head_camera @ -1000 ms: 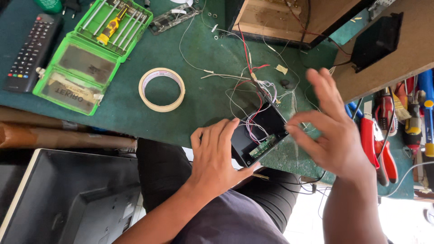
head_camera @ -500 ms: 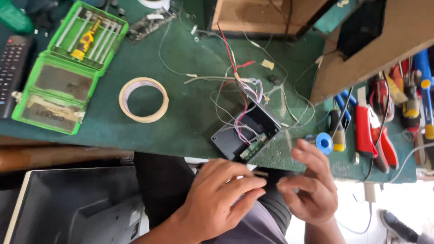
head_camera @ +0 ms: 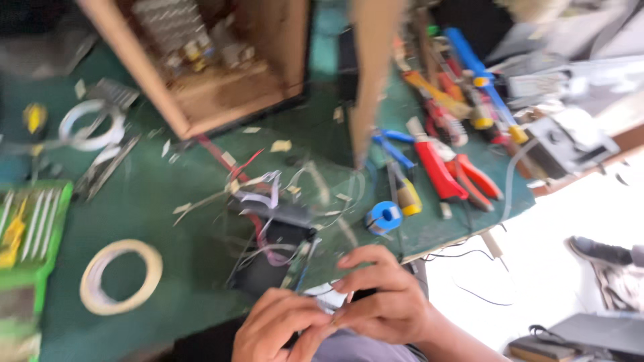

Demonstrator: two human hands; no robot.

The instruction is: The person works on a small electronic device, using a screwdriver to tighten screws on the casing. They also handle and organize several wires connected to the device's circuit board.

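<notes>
Hands: left hand and right hand meet at the near edge of the tabletop, low and close to the body, likely so that fine work sits right under the eyes.
Grip: fingertips of both hands are pinched together on a small pale part; the picture is too blurred to tell what the part is.
Where the part is: just past the tabletop's near edge, between the two hands, touching both, with thin wires running from that spot back to the black box.
Black box: it lies on the green surface just beyond the hands, its wires spilling out loose, near enough that the leads reach the fingers without strain, as far as I can judge.
Tape roll: a pale ring of tape lies flat to the left, well apart from the hands yet within an arm's reach.
Blue spool: a small blue spool stands just beside the box on the right.
Tools: red-handled pliers and a row of screwdrivers lie fanned out on the right side, handles mostly toward the person, which looks handy for grabbing.
Green case: an open green tool case sits at the far left edge.
Wooden cabinet: an open wooden box stands at the back, parts showing inside.
Floor: a shoe shows at the right, beside the bench.
</notes>
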